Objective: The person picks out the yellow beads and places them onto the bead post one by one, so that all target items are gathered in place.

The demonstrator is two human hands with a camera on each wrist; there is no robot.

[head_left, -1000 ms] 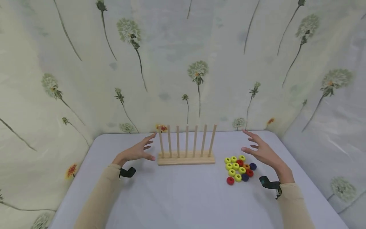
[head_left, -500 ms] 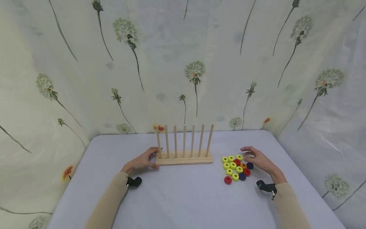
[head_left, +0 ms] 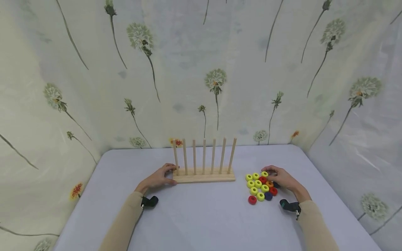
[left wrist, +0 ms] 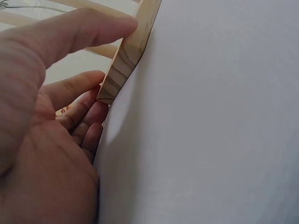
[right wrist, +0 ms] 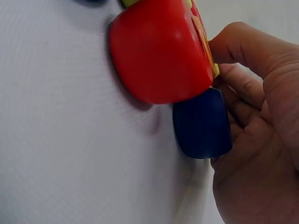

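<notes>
A wooden peg stand (head_left: 204,178) with a row of several upright pegs stands on the table. My left hand (head_left: 158,177) grips its left end. In the left wrist view the thumb (left wrist: 117,29) lies over the front of the base (left wrist: 125,63) and the fingers are behind it. My right hand (head_left: 284,179) is at the far side of a cluster of ring beads, its thumb and fingertips closing around a yellow bead (head_left: 265,174). A red bead (right wrist: 159,51) and a dark blue bead (right wrist: 202,123) are close by in the right wrist view, partly covering the fingertips.
Several more yellow beads (head_left: 254,190) lie beside red, orange and blue ones, right of the stand. One red bead (head_left: 252,199) sits at the near edge of the cluster. A flower-patterned cloth (head_left: 176,69) hangs behind the white table (head_left: 201,216).
My left hand has moved right and down and now grips the stand's end. The right hand has come down and left onto the beads, its fingers drawing in around a yellow one.
</notes>
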